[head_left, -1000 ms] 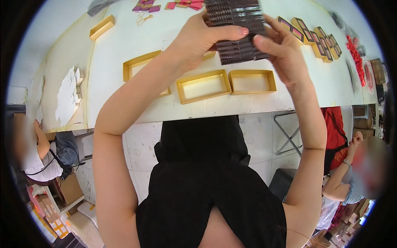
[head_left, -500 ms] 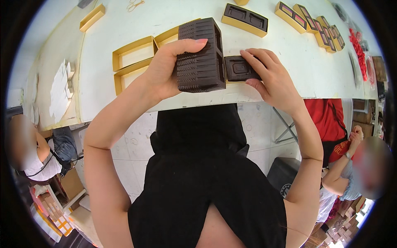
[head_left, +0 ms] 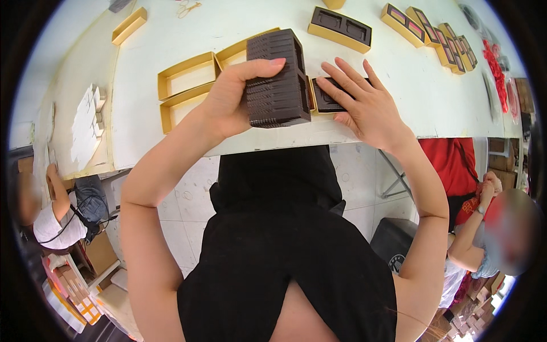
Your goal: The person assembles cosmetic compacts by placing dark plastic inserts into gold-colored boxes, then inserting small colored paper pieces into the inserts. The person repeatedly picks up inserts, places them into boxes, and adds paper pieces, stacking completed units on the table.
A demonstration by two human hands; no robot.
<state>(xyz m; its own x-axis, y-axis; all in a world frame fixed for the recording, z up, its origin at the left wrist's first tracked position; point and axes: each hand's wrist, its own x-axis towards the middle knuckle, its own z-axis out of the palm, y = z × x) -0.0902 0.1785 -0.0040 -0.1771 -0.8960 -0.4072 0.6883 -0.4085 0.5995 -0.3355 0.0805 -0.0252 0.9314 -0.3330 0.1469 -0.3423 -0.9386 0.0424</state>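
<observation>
A thick stack of nested dark plastic tray inserts (head_left: pixel 276 85) is gripped in my left hand (head_left: pixel 231 94), with the thumb lying across its top. My right hand (head_left: pixel 370 105) rests with fingers spread over a dark insert (head_left: pixel 326 98), which sits in a gold box (head_left: pixel 313 94) close to the table's front edge. That hand hides the right part of both the box and insert. Left of the stack, several open gold cardboard boxes (head_left: pixel 185 64) stand side by side, partly covered by my left hand and the stack.
Beyond my right hand stands a gold box with a dark insert (head_left: pixel 340 34). More filled gold boxes (head_left: pixel 403 24) line the far right of the white table (head_left: pixel 439 102). A single gold box (head_left: pixel 129 27) and scissors (head_left: pixel 188 8) lie far left. People sit on both sides.
My right hand has gone from curled fingers at the insert's edge to spread fingers lying over it. My left hand still grips the stack in nearly the same place.
</observation>
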